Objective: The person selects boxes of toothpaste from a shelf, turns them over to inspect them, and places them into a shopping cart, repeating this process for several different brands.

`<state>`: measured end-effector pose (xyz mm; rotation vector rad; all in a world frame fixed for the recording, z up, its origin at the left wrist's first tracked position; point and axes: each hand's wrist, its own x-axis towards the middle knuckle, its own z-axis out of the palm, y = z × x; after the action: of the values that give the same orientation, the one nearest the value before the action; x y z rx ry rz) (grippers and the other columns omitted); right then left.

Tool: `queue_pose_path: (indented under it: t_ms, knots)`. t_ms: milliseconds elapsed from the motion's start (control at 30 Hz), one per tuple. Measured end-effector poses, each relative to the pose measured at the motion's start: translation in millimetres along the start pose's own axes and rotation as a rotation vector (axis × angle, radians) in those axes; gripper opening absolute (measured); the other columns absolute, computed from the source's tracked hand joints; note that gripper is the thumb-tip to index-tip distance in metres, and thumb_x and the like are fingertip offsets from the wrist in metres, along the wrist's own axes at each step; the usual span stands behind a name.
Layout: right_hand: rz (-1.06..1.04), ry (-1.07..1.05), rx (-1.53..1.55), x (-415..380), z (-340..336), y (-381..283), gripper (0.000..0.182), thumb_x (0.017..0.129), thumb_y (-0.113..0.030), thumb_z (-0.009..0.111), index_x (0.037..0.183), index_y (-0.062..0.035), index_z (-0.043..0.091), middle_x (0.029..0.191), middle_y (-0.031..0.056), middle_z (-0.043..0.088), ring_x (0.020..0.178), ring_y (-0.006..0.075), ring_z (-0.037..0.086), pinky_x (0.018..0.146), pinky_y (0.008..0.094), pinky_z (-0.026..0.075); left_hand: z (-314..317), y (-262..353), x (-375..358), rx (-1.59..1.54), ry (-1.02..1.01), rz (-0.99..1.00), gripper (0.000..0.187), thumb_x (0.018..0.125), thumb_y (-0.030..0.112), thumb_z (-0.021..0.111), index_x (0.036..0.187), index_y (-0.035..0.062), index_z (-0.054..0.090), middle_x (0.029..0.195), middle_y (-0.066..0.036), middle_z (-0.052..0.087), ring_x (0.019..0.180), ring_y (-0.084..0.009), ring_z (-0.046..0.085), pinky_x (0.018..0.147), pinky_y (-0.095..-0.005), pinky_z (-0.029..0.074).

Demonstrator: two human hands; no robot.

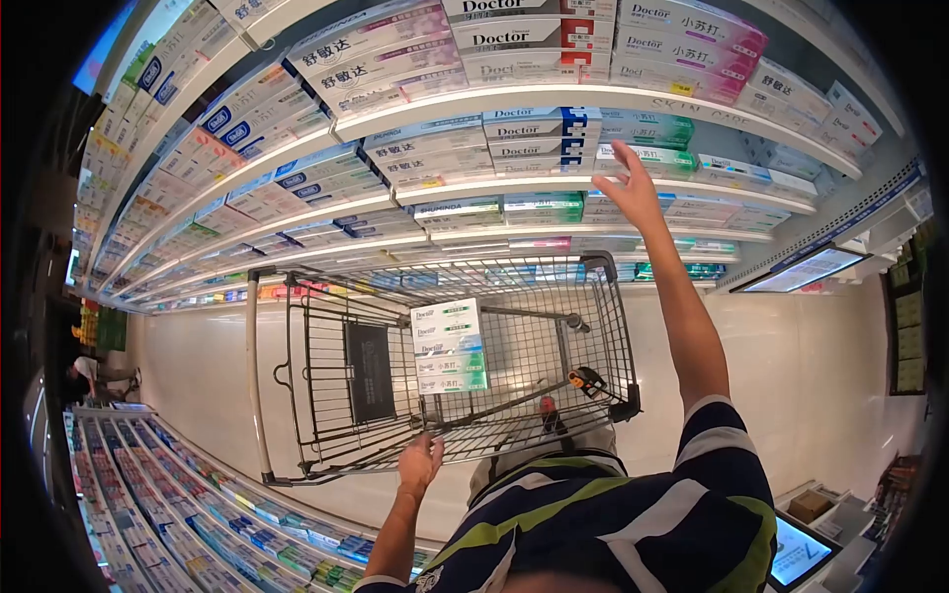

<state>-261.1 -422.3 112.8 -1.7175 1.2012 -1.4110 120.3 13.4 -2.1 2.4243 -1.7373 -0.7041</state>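
Observation:
My right hand (630,186) reaches up to the shelf, its fingers apart and nothing in them, in front of green-and-white toothpaste boxes (647,156). Stacked just left of it are white and dark blue Doctor boxes (539,138). Down by the near side of the cart, my left hand (421,461) is beside the wire rim; its fingers look curled, and whether they hold the rim is unclear. Inside the metal shopping cart (603,336) lies a group of white and green Doctor boxes (448,346).
Curved shelves (474,188) of boxed toothpaste run along the far side. Another shelf unit (227,504) stands at the lower left. Screens show at the right (806,269) and lower right (801,550). Part of a person (94,376) is at the far left.

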Motion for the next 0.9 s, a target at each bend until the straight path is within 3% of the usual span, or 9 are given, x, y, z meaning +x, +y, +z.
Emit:
queue_pose_path:
  t_ms: [133,233,467,533,600,633,700,800,900]
  knots:
    - [-0.152,-0.042,-0.258,60.1,2.3,21.9,0.079,0.071,-0.032,0.076,0.133,0.0002,0.040,0.129,0.0229,0.049,0.123,0.0341,0.046,0.099,0.0406,0.040,-1.1,26.8,3.4,-0.023,0.016,-0.055,0.031,0.087,0.035,0.052,0.092,0.0059,0.062,0.090,-0.016,0.065,0.084,-0.0355,0.062,0.073,-0.0439,0.049]
    - [-0.016,-0.180,-0.369,88.3,4.3,29.3,0.081,0.068,-0.036,0.077,0.127,0.0067,0.043,0.122,0.0292,0.052,0.112,0.0394,0.052,0.093,0.0408,0.042,0.9,23.1,3.6,-0.049,0.018,-0.054,0.029,0.087,0.034,0.052,0.092,0.0064,0.062,0.090,-0.015,0.066,0.084,-0.0349,0.062,0.073,-0.0430,0.050]
    - [-0.088,-0.233,-0.425,121.1,1.3,53.6,0.071,0.069,-0.046,0.073,0.112,0.0083,0.055,0.099,0.0274,0.063,0.094,0.0390,0.060,0.085,0.0384,0.045,3.9,22.6,6.0,0.016,-0.002,-0.080,0.025,0.086,0.032,0.053,0.091,0.0084,0.061,0.086,-0.013,0.066,0.080,-0.0340,0.062,0.070,-0.0439,0.050]
    - [-0.014,-0.253,-0.539,126.3,-2.5,61.6,0.068,0.070,-0.049,0.072,0.107,0.0062,0.059,0.092,0.0242,0.065,0.087,0.0340,0.061,0.080,0.0373,0.045,2.1,23.5,7.6,0.038,-0.046,-0.115,0.025,0.085,0.031,0.054,0.094,0.0095,0.060,0.088,-0.013,0.066,0.081,-0.0335,0.063,0.071,-0.0447,0.050]
    - [0.020,-0.313,-0.290,119.2,-6.8,38.7,0.066,0.071,-0.049,0.072,0.108,0.0050,0.060,0.087,0.0196,0.065,0.081,0.0267,0.060,0.077,0.0360,0.045,6.9,18.7,8.4,0.066,-0.044,-0.134,0.027,0.084,0.033,0.053,0.096,0.0097,0.060,0.090,-0.014,0.066,0.083,-0.0336,0.063,0.072,-0.0457,0.050]
    - [-0.063,-0.282,-0.309,126.3,-11.3,73.1,0.061,0.072,-0.044,0.072,0.107,0.0045,0.060,0.084,0.0128,0.065,0.074,0.0169,0.056,0.070,0.0304,0.045,8.0,22.9,7.6,0.053,-0.049,-0.164,0.028,0.085,0.033,0.052,0.097,0.0092,0.060,0.091,-0.015,0.066,0.084,-0.0340,0.063,0.072,-0.0461,0.050]
    - [-0.033,-0.298,-0.247,118.0,-12.3,88.9,0.056,0.076,-0.036,0.074,0.111,0.0043,0.059,0.080,0.0046,0.064,0.070,0.0066,0.055,0.061,0.0203,0.041,3.7,21.4,0.9,0.030,-0.038,-0.149,0.026,0.085,0.030,0.052,0.096,0.0081,0.060,0.092,-0.015,0.065,0.084,-0.0352,0.062,0.073,-0.0456,0.050]
    - [-0.005,-0.101,-0.013,96.5,-8.8,80.0,0.057,0.076,-0.024,0.077,0.117,0.0055,0.052,0.097,0.0085,0.064,0.083,0.0111,0.060,0.072,0.0209,0.047,5.2,20.2,3.6,0.027,0.025,-0.099,0.022,0.083,0.027,0.054,0.092,0.0071,0.059,0.087,-0.013,0.065,0.081,-0.0327,0.062,0.070,-0.0432,0.050]
    - [0.055,0.025,-0.055,72.3,-12.6,63.2,0.053,0.077,-0.020,0.077,0.116,0.0052,0.052,0.104,0.0116,0.062,0.089,0.0137,0.061,0.077,0.0238,0.048,1.9,27.3,8.0,0.012,0.024,-0.104,0.021,0.083,0.026,0.054,0.092,0.0069,0.059,0.087,-0.013,0.064,0.080,-0.0327,0.062,0.070,-0.0433,0.050]
